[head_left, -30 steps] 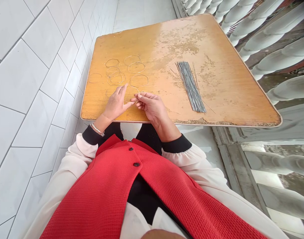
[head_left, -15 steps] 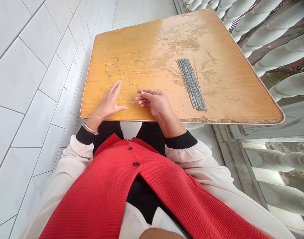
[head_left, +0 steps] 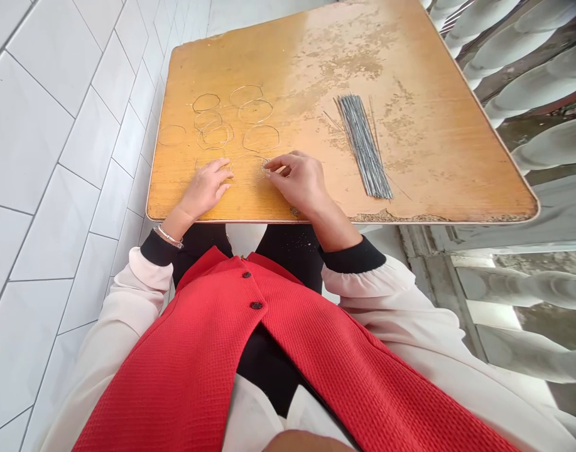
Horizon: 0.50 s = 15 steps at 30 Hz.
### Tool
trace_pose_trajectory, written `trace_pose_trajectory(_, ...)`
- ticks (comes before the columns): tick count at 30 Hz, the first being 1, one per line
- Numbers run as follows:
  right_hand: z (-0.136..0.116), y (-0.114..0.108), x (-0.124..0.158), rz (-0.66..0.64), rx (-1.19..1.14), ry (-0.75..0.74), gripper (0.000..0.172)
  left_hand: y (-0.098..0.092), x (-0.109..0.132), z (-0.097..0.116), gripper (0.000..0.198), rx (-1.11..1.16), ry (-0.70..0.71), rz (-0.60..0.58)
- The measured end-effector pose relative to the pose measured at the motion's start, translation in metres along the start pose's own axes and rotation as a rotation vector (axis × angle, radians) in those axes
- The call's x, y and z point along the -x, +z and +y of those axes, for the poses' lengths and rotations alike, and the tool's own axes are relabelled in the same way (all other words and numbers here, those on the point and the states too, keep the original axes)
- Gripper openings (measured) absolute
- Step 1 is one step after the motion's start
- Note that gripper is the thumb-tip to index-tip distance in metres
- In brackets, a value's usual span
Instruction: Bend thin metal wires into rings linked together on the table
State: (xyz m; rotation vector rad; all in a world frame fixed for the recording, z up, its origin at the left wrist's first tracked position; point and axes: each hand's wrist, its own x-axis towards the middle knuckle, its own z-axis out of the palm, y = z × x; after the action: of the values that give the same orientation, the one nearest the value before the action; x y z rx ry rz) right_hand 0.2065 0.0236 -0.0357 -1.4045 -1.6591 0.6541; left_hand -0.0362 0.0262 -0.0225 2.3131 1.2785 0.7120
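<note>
A thin wire ring [head_left: 246, 156] lies at the near side of the table between my two hands. My right hand [head_left: 301, 181] pinches its right side between thumb and fingertips. Near the ring's left side, my left hand [head_left: 203, 188] rests low over the table, fingers stretched and thumb apart; whether its fingertips touch the wire I cannot tell. Several more wire rings [head_left: 261, 125] lie beyond my hands, some overlapping. To the right is a bundle of straight grey wires [head_left: 365, 147], with a few loose wires beside it.
The wooden table [head_left: 438, 150] has worn patches and a chipped front edge. A white tiled wall [head_left: 80, 150] runs along the left. White balusters [head_left: 527, 100] stand on the right.
My right hand has brought the wire down to the table, where it now shows as a ring shape. My left hand has lowered, its raised fingers coming down. The view has shifted slightly.
</note>
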Motion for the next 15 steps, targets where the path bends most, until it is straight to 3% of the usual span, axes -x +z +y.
trace_pose_trajectory(3, 0.001, 0.006, 0.006, -0.073, 0.092, -0.092, 0.01, 0.001, 0.0, 0.005, 0.023, -0.079, 0.026, -0.068)
trace_pose_trajectory(7, -0.003, 0.007, 0.011, -0.116, 0.317, -0.243, 0.022, 0.006, -0.001, 0.013, 0.03, -0.261, 0.13, -0.144)
trace_pose_trajectory(15, -0.009, 0.009, 0.016, -0.139, 0.495, -0.381, 0.034, 0.009, -0.008, 0.005, 0.031, -0.354, 0.21, -0.114)
